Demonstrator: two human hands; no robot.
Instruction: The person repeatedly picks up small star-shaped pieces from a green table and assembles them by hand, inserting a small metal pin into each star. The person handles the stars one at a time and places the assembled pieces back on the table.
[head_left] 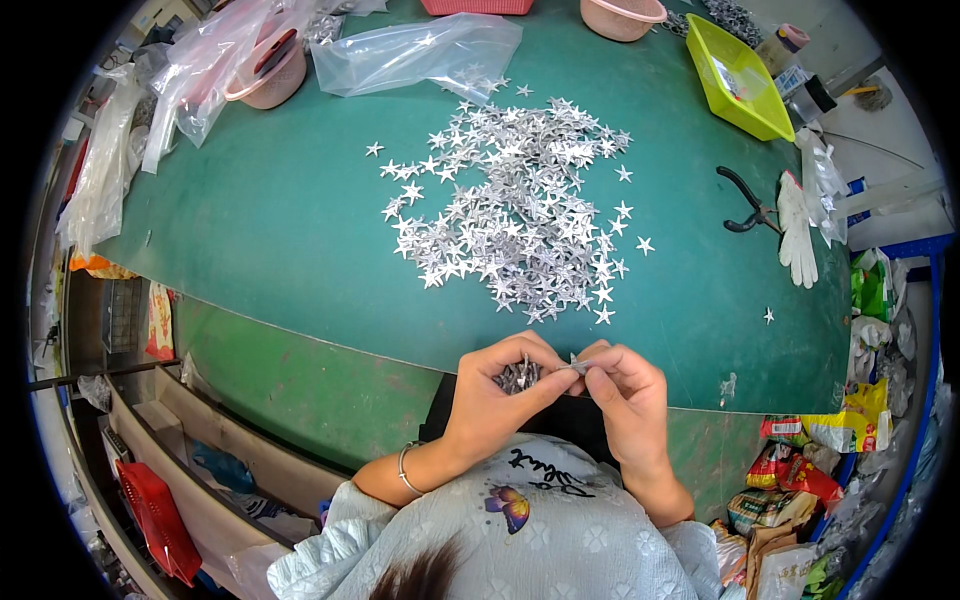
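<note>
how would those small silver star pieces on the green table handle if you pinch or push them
The small silver star pieces look thin and flat, so probably light and prone to scatter. Their points seem to tangle in the heap. The left hand cups a clump, suggesting they bunch.

Silver stars (520, 210) on a green table (280, 220) (lime-green tray (740, 75), black pliers (745, 205)).

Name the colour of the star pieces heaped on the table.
Silver, shiny like metal: the star pieces show best in the head view, on the green table.
</note>
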